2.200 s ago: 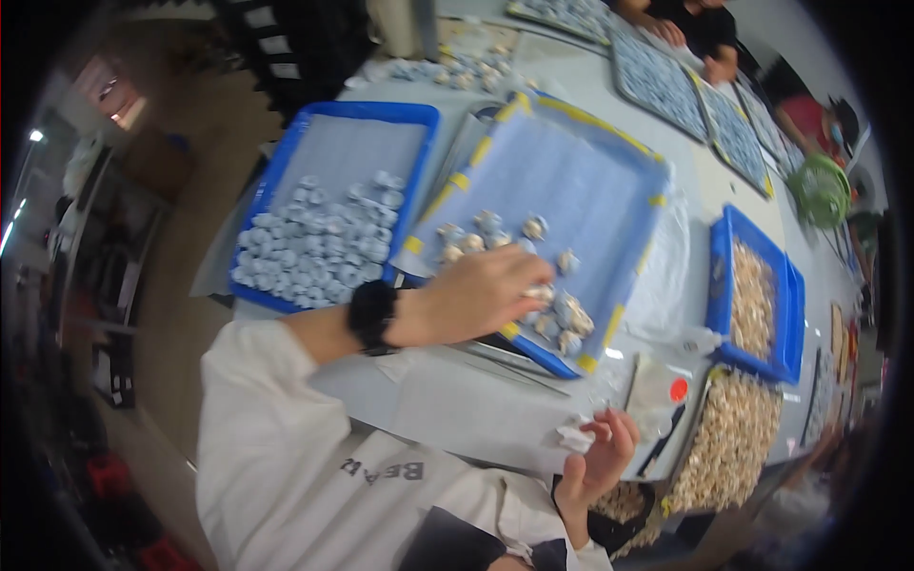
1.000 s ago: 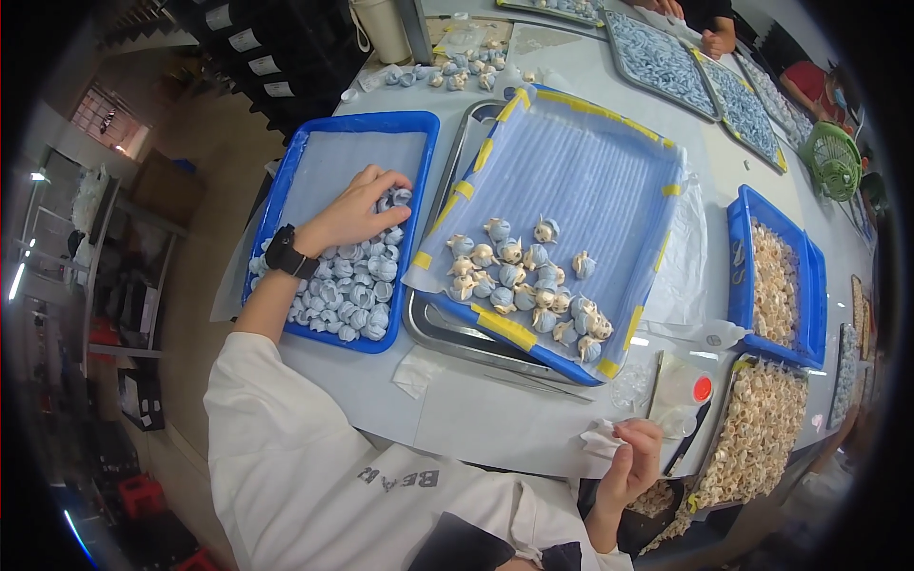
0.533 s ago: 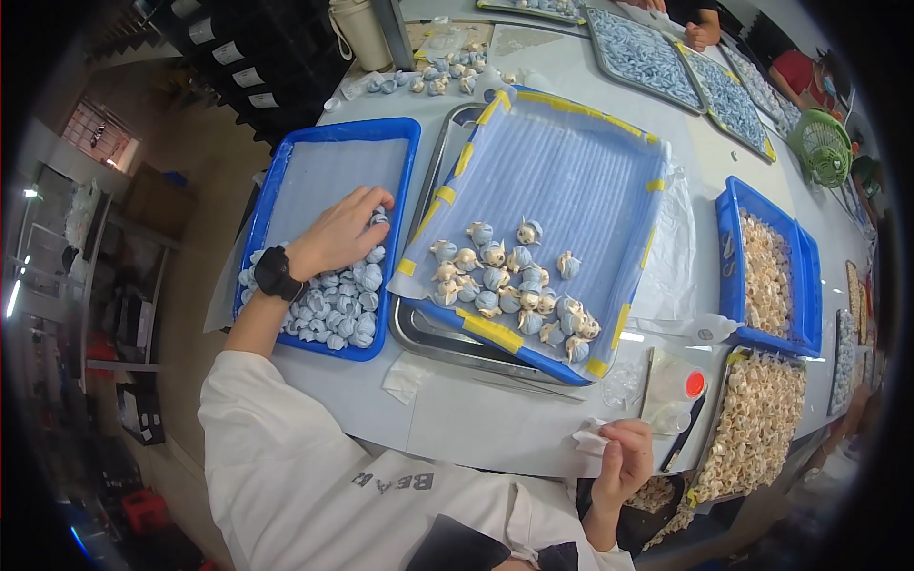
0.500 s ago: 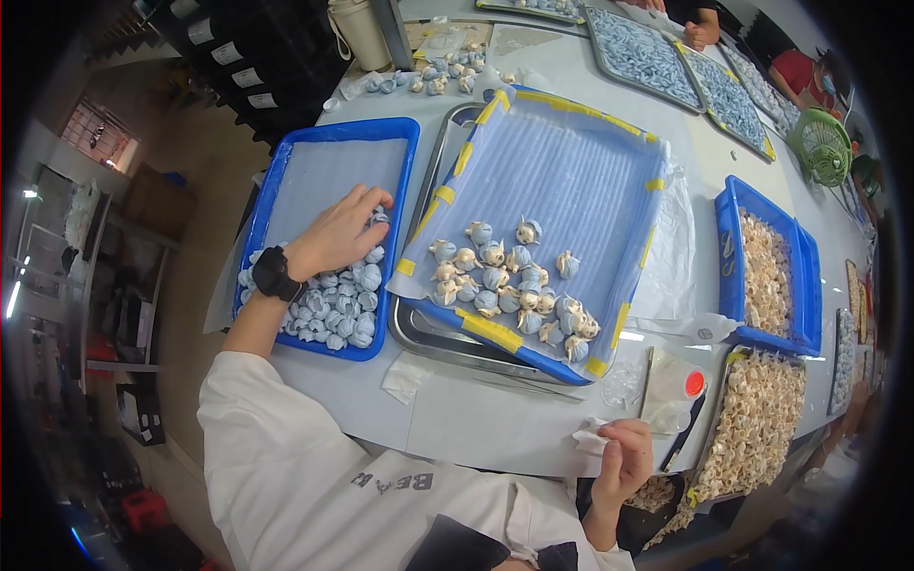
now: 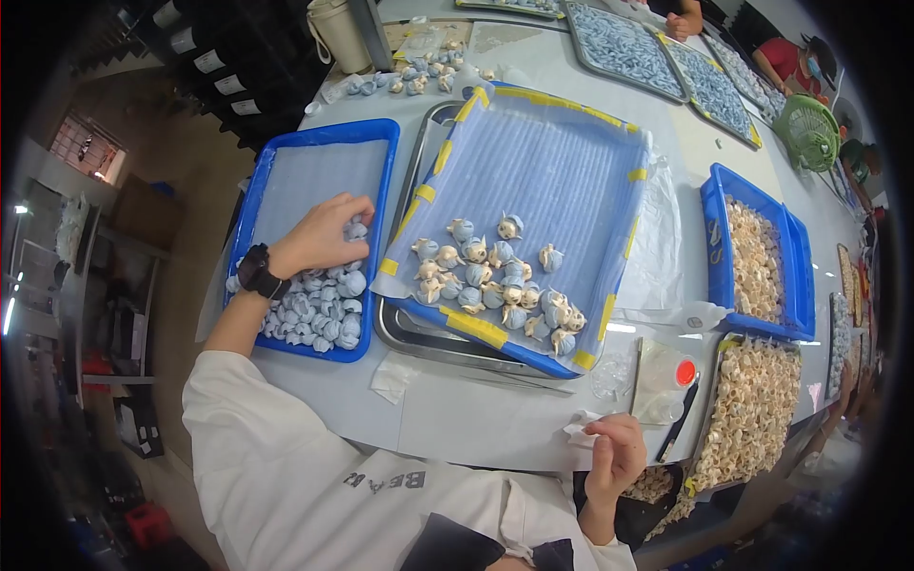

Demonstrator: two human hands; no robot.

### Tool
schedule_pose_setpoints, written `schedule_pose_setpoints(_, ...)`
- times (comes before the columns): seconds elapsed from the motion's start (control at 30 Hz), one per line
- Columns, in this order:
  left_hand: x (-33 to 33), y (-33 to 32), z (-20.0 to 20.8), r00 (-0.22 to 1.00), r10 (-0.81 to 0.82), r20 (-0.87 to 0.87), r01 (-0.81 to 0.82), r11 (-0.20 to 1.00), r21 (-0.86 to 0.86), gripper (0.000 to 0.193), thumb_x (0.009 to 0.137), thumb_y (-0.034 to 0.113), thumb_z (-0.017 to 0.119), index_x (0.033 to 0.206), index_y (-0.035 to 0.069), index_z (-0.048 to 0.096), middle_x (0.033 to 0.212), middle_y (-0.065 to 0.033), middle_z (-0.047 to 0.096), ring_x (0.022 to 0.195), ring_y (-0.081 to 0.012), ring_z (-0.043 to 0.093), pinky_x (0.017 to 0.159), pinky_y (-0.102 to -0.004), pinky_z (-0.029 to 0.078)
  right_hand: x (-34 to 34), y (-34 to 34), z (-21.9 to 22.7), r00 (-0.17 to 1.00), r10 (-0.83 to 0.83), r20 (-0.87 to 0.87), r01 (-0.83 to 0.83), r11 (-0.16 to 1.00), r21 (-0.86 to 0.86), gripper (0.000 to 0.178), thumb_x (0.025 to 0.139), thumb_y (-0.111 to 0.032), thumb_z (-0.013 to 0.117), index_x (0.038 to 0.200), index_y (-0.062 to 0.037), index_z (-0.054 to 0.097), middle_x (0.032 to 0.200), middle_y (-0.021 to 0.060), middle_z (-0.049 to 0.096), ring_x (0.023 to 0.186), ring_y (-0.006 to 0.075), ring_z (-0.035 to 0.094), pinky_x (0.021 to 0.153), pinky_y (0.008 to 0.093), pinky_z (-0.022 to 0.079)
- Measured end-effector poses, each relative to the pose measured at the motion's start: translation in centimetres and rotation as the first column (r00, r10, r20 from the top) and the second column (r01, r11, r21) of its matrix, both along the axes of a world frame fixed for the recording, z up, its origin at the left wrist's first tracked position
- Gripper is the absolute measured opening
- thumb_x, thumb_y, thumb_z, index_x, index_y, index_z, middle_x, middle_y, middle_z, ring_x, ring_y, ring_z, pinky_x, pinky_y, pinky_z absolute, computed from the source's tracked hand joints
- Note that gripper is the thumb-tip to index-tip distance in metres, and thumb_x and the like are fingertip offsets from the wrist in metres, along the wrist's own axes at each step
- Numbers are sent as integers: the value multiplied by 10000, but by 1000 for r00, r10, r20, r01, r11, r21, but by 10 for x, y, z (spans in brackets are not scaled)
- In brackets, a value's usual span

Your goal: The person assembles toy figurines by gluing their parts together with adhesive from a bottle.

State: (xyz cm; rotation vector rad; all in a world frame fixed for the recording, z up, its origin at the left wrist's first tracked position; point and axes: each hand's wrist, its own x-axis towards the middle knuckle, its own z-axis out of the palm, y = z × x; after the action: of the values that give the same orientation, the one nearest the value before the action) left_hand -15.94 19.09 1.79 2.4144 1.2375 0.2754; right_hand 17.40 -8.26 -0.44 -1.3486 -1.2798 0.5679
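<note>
My left hand [image 5: 319, 236], with a dark watch at the wrist, reaches over a blue tray [image 5: 388, 181]. Its fingers curl down around a pale blue ball-shaped piece [image 5: 356, 231] with a folded surface. More such pieces [image 5: 319, 309] are heaped in the tray's near half. At the table's front edge my right hand [image 5: 614, 460] is closed on a crumpled white tissue [image 5: 580, 428], thumb toward the fingers. Between the hands, a larger tray lined with white foam sheet [image 5: 533, 171] holds several small figures [image 5: 495, 276] in pale blue and cream.
A metal tray [image 5: 400, 328] lies under the foam-lined tray. To the right are a white bottle [image 5: 700, 316], a container with a red disc [image 5: 685, 372], a blue bin [image 5: 714, 247] and a tray of cream pieces [image 5: 752, 404]. Co-workers sit at the far side.
My left hand's fingers have drawn in around a pale blue piece. My right hand stays by the table edge with the tissue. The whole view has shifted slightly.
</note>
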Motion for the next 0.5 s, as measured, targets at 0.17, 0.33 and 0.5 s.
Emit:
schedule_pose_setpoints(0.17,0,9,-8,999,-29,27,26,995,97,271,601,127,597,833,35,491,770,-131,488,753,-304,501,671,-344,413,5,-7,10,996,-12,91,-2,988,154,100,725,17,542,810,22,596,671,112,570,578,212,528,544,274,412)
schedule_pose_setpoints(0.33,-21,18,-26,963,67,260,-98,989,109,317,599,33,549,902,-17,473,782,-101,465,758,-186,474,715,-274,396,35,-16,18,974,-185,134,160,971,177,135,711,54,560,836,26,602,680,113,572,584,209,534,524,275,413)
schedule_pose_setpoints(0.5,-27,6,-20,973,123,197,-158,972,172,213,644,11,482,840,13,400,733,-72,366,689,-167,376,642,-263,344,57,-33,24,917,-344,201,298,928,224,177,692,92,563,852,27,600,700,113,580,591,207,543,523,274,422)
